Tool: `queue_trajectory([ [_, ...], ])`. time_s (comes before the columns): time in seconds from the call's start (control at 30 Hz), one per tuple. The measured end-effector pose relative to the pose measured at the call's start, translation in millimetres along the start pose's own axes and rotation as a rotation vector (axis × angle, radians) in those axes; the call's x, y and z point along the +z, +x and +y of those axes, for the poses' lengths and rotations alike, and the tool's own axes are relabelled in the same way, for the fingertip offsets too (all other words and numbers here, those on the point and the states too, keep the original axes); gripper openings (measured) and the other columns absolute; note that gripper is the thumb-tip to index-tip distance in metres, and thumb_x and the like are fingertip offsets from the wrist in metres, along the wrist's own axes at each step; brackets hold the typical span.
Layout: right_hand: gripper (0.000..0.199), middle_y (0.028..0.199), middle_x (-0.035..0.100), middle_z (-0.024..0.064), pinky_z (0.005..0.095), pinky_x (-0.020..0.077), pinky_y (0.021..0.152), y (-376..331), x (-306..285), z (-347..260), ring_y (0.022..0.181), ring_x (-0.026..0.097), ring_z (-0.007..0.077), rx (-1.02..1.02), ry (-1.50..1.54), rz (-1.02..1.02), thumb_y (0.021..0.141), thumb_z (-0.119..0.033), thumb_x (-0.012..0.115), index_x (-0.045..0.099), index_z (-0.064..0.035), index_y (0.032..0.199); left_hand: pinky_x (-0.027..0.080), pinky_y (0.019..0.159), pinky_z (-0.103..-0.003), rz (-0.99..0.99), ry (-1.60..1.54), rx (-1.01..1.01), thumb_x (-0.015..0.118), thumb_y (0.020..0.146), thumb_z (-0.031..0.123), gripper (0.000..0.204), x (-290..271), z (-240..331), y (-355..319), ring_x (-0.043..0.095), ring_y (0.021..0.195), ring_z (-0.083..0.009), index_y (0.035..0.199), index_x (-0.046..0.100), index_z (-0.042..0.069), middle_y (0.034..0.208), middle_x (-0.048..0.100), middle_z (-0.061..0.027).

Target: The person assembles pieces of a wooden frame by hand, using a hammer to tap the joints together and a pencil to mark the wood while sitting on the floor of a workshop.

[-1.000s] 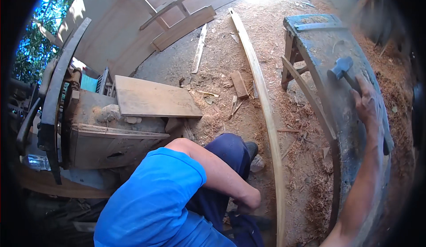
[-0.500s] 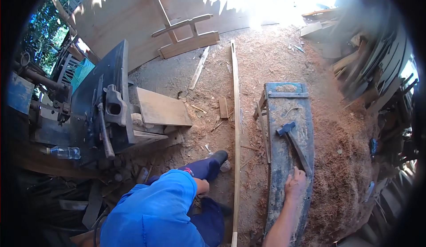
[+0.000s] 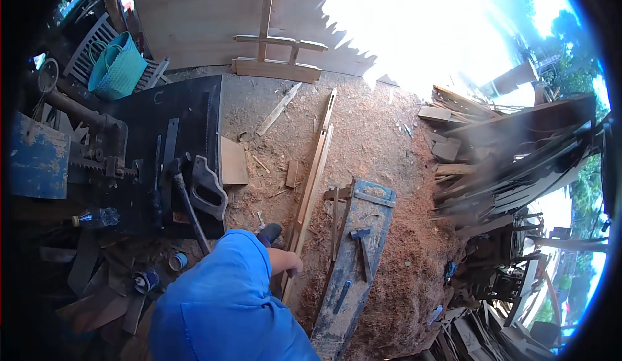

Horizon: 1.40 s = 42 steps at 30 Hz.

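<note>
The left hand (image 3: 293,264) is hanging at the end of a bare forearm that is coming out from under the blue shirt (image 3: 220,302), its fingers curled loosely and seemingly touching the near end of the long wooden strips (image 3: 312,173); whether it is actually gripping them is too small to tell. The right hand is not showing anywhere in the view. The strips are lying on the sawdust-covered ground, running from just beside the left hand straight away from the person, with their far end pointing toward the pale board wall and its propped wooden frame (image 3: 275,63). Being so long and thin, they are probably light but whippy, likely to sag and sway if lifted by one end, so taking hold nearer the middle looks the steadier choice. Just to the right of the hand a worn blue counter (image 3: 363,231) is standing almost parallel to the strips, carrying a hammer (image 3: 363,247) whose handle is lying along the counter's length. To the left of the hand a handsaw (image 3: 206,189) is resting on a dark machine top (image 3: 188,115).
</note>
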State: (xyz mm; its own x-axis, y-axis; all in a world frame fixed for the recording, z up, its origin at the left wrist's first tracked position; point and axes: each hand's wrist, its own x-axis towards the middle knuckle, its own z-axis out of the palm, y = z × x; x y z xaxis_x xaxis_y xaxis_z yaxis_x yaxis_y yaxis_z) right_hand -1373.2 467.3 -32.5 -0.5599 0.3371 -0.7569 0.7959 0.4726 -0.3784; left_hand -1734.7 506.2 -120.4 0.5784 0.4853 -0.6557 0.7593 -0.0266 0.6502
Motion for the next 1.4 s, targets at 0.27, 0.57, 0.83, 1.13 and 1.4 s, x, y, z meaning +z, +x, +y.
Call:
queue_trajectory([
  [0.27,0.041,0.101,0.073,0.0142,0.0388,0.0531,0.085,118,-186,-29,0.093,0.069,0.0310,-0.026,-0.040,0.125,0.083,-0.027,0.071,0.066,-0.0092,0.120,0.054,0.086,-0.048,0.581,-0.318,-0.461,0.063,0.088,0.035,0.035,-109,-95,-132,0.068,0.100,-0.0333,0.104,0.073,0.006,0.106,0.072,-0.0134],
  [0.57,0.041,0.100,0.072,0.0172,0.0396,0.0536,0.083,246,-320,-238,0.094,0.069,0.0323,-0.326,-0.312,0.085,0.085,-0.025,0.063,0.063,-0.0090,0.123,0.052,0.092,-0.046,0.979,-0.690,-0.642,0.063,0.089,0.042,0.042,-126,-129,-250,0.065,0.108,-0.0363,0.106,0.071,0.004,0.110,0.069,-0.0206],
  [0.83,0.040,0.103,0.071,0.0172,0.0434,0.0534,0.086,338,-363,-345,0.099,0.067,0.0346,-0.564,-0.602,0.047,0.084,-0.028,0.062,0.065,-0.0117,0.120,0.051,0.092,-0.045,1.141,-0.717,-0.680,0.062,0.089,0.043,0.044,-162,-195,-309,0.065,0.106,-0.0379,0.104,0.071,0.002,0.109,0.068,-0.0232],
  [1.13,0.034,0.104,0.070,0.0188,0.0405,0.0526,0.087,464,-455,-344,0.101,0.066,0.0360,-0.330,-0.413,-0.046,0.087,-0.026,0.058,0.068,-0.0111,0.115,0.052,0.090,-0.046,1.333,-0.790,-0.670,0.062,0.088,0.044,0.043,-267,-394,-398,0.066,0.102,-0.0372,0.098,0.073,0.003,0.103,0.069,-0.0244],
  [1.4,0.041,0.097,0.072,0.0203,0.0359,0.0552,0.077,564,-523,-365,0.082,0.073,0.0233,0.045,0.255,0.196,0.085,-0.022,0.061,0.066,-0.0032,0.120,0.051,0.084,-0.044,1.236,-0.847,-0.763,0.062,0.089,0.039,0.040,-330,-500,-534,0.066,0.098,-0.0356,0.105,0.071,0.003,0.106,0.070,-0.0198],
])
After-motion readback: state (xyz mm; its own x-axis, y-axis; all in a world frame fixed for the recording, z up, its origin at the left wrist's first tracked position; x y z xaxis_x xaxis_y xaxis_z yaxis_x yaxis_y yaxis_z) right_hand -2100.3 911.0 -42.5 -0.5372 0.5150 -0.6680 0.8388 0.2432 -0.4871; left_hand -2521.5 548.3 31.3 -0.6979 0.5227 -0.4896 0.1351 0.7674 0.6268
